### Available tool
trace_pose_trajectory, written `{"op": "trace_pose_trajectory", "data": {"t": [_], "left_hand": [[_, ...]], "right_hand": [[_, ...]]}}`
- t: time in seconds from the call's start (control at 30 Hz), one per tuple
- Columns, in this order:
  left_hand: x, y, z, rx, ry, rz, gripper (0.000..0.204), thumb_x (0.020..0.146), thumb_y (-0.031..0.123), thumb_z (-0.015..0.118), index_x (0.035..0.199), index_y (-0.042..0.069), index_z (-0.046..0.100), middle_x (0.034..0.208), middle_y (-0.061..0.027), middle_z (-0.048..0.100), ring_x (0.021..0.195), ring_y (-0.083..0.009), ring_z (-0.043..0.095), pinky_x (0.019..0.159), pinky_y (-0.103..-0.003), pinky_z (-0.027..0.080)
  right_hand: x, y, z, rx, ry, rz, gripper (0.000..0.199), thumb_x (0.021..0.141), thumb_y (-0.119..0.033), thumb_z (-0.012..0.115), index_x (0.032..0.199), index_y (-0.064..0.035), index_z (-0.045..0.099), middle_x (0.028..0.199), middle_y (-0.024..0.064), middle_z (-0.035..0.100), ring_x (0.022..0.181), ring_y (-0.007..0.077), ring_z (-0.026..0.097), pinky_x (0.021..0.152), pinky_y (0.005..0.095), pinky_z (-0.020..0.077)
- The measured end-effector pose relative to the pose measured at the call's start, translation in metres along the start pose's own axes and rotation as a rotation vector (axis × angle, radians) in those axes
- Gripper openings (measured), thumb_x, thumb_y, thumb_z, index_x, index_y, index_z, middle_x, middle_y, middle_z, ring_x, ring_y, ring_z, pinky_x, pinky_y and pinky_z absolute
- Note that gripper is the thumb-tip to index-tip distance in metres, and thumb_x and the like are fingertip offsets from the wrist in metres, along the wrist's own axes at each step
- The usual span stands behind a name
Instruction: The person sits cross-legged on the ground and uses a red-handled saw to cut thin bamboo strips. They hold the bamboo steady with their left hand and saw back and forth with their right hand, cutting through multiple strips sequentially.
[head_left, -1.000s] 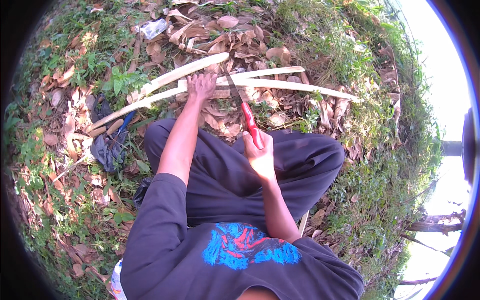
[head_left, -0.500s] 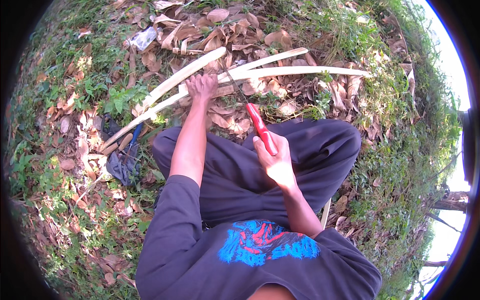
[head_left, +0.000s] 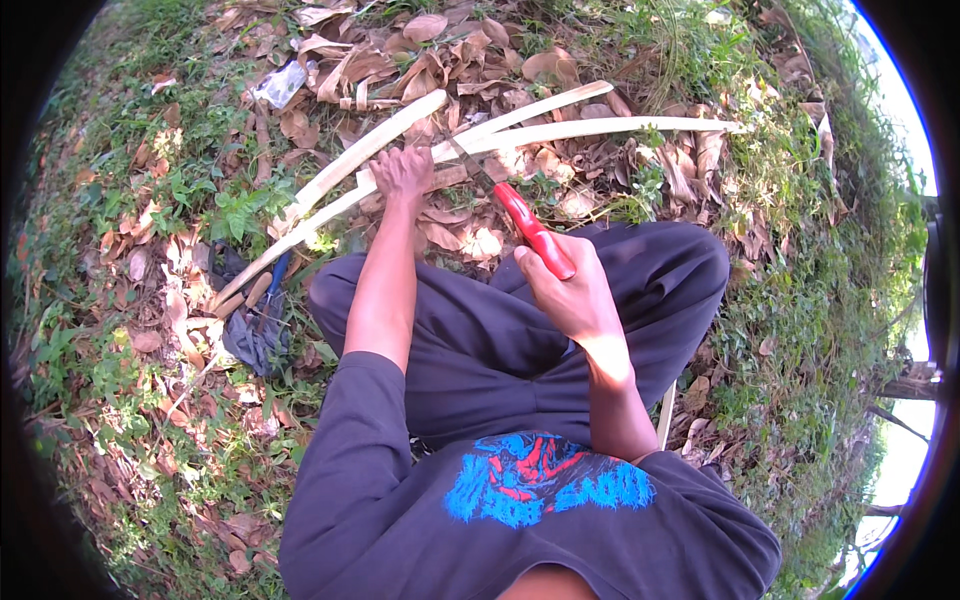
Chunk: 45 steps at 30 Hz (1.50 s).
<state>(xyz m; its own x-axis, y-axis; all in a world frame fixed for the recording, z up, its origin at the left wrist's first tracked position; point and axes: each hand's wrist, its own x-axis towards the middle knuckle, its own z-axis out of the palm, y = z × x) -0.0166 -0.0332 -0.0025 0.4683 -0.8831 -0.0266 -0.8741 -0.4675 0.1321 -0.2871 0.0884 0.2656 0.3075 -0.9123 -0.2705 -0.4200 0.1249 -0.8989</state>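
My right hand is wrapped round the red handle of a saw, held out over my crossed legs. Its dark, narrow blade slants up and left and meets the pale wooden strips where they cross. Beside that spot my left hand is closed and presses down on a long pale wooden strip, which runs from lower left to upper right. A second long strip reaches out to the right from the crossing. A thicker wooden piece lies just beyond my left hand. The blade's cutting edge is too small to make out.
Left of my knee lie a dark plastic bag and tools with a wooden handle and a blue handle. A clear plastic bag rests among dry leaves. Green plants grow around.
My right hand has moved a little to the right with the saw, and the saw's slant has shifted. My left hand keeps its place on the strip. The whole view has shifted slightly.
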Motion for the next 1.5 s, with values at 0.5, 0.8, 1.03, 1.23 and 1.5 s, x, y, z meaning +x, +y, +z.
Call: {"op": "trace_pose_trajectory", "data": {"t": [0.5,0.8,1.03,1.23,1.5], "left_hand": [[-0.006,0.001,-0.007,-0.022,-0.030,0.012,0.050,0.093,0.040,0.037,0.099,0.008,0.074,0.106,-0.0170,0.071,0.104,-0.0324,0.060,0.096,-0.050,0.035],[-0.004,0.006,-0.018,-0.015,-0.066,-0.004,0.050,0.093,0.040,0.037,0.104,0.007,0.073,0.112,-0.0160,0.070,0.108,-0.0303,0.059,0.099,-0.050,0.034],[-0.003,0.001,-0.015,0.013,-0.071,0.008,0.048,0.094,0.043,0.039,0.102,0.011,0.074,0.109,-0.0156,0.070,0.107,-0.0343,0.061,0.097,-0.052,0.036],[-0.007,0.010,-0.020,-0.018,-0.055,0.038,0.051,0.094,0.040,0.037,0.106,0.006,0.073,0.114,-0.0187,0.069,0.113,-0.0337,0.058,0.103,-0.053,0.032],[-0.006,0.004,-0.019,-0.047,-0.111,0.040,0.050,0.094,0.039,0.037,0.104,0.005,0.073,0.111,-0.0196,0.069,0.110,-0.0359,0.059,0.101,-0.054,0.035]], "right_hand": [[-0.003,-0.007,-0.005,0.039,-0.002,0.027,0.029,0.090,-0.016,0.062,0.071,0.0041,0.053,0.055,0.0151,0.044,0.054,0.0180,0.035,0.055,0.0378,0.0401],[0.051,-0.007,0.034,-0.052,-0.019,-0.089,0.032,0.092,-0.016,0.062,0.070,0.0026,0.049,0.053,0.0050,0.041,0.055,0.0098,0.037,0.052,0.0335,0.0362],[0.005,-0.005,0.013,0.008,0.002,-0.059,0.032,0.091,-0.016,0.062,0.069,0.0029,0.048,0.054,0.0092,0.040,0.055,0.0120,0.034,0.052,0.0359,0.0362],[0.071,0.002,0.040,-0.083,0.010,-0.086,0.031,0.092,-0.017,0.059,0.070,0.0026,0.049,0.054,0.0088,0.039,0.053,0.0117,0.035,0.052,0.0356,0.0353],[-0.018,0.003,0.005,0.010,-0.006,0.025,0.028,0.090,-0.016,0.062,0.072,0.0045,0.052,0.057,0.0149,0.048,0.054,0.0164,0.040,0.056,0.0362,0.0409]]}}
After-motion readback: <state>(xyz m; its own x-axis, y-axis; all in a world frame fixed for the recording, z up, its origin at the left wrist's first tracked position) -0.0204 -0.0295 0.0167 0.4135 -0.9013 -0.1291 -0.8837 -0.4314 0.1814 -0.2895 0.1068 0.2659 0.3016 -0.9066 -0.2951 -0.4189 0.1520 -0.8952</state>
